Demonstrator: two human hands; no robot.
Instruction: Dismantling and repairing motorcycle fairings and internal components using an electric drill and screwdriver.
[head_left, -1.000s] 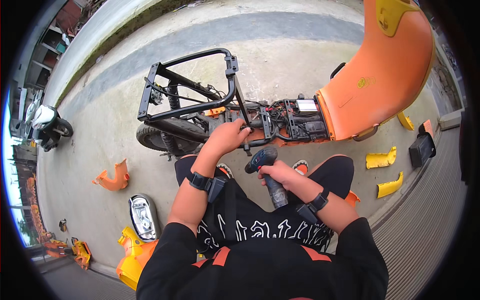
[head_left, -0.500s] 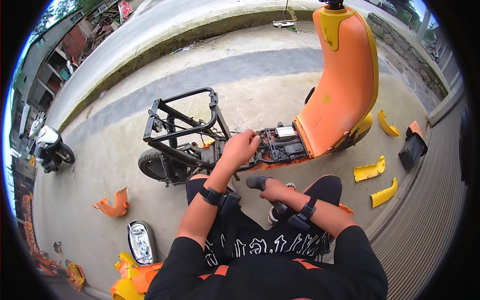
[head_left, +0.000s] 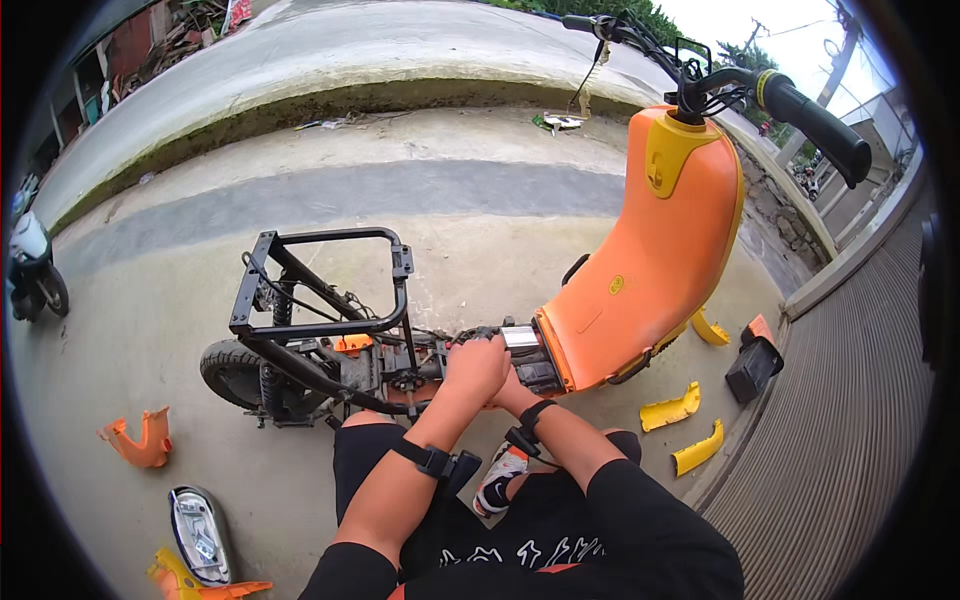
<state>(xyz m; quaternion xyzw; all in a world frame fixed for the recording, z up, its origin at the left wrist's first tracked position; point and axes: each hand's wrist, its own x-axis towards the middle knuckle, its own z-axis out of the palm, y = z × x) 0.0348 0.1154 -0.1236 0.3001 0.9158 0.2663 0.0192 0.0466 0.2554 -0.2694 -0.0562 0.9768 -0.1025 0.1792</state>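
A stripped-down electric scooter with an orange body panel [head_left: 640, 270] stands across the ground before me. Its black tubular seat frame [head_left: 335, 325] and the compartment of wires and dark modules [head_left: 530, 370] lie bare. My left hand [head_left: 477, 368] is closed over the compartment's near left part, its fingertips and whatever they hold hidden behind its back. Close against it on the right is my right hand [head_left: 513, 394], mostly covered by the left. Its fingers are out of sight, and the dark power tool it held earlier does not show.
Yellow trim pieces [head_left: 670, 408] and a black box [head_left: 754, 368] lie by the ribbed shutter [head_left: 820, 430] on the right. On the left are an orange panel [head_left: 143, 440] and an upturned seat [head_left: 200, 535]. The handlebar [head_left: 815, 125] juts out at upper right.
My right hand has moved forward from my lap, with the dark power tool, up to my left hand at the compartment. The view has shifted, bringing the handlebar into sight.
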